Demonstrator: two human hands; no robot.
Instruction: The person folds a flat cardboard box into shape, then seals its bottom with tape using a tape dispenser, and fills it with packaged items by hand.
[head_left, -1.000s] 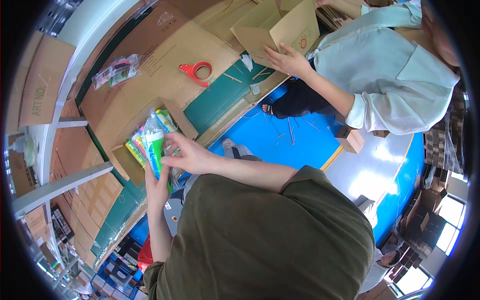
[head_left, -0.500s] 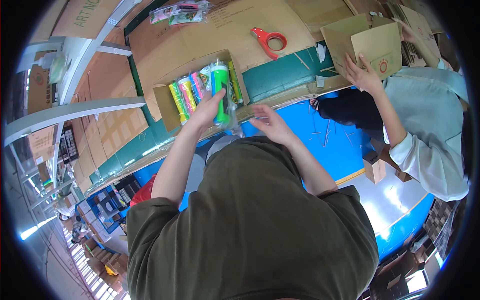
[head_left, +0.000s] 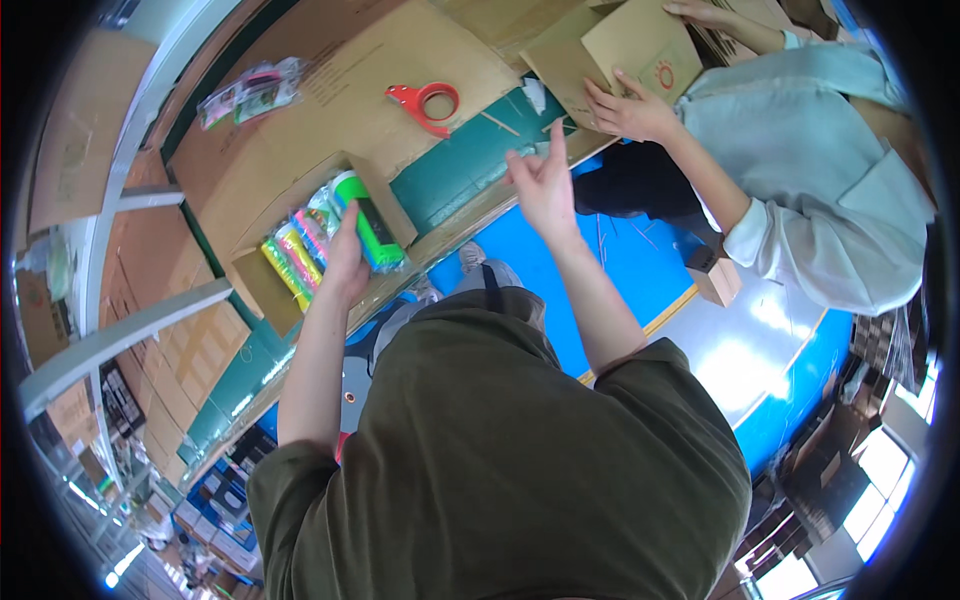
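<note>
My left hand (head_left: 345,262) is closed at the side of a bright green tube (head_left: 372,222) with a white end and a dark panel, wrapped in clear plastic. The tube leans at the near side of an open cardboard box (head_left: 380,182). Other wrapped tubes lie in the box to its left, among them a yellow one (head_left: 298,252) and a pink and blue one (head_left: 311,235). My right hand (head_left: 547,195) is raised over the table's near edge, holding nothing, index finger stretched out and thumb apart, near a co-worker's box.
A red tape dispenser (head_left: 428,105) and clear-wrapped packages (head_left: 252,92) lie on the cardboard-covered table. At the right a co-worker (head_left: 790,170) holds an open cardboard box (head_left: 640,55). A grey metal frame (head_left: 130,335) stands at the left.
The view has turned, shifting the table leftward. My right hand has moved away from the left, with its index finger stretched out. The green tube now leans over; my left hand stays at it.
</note>
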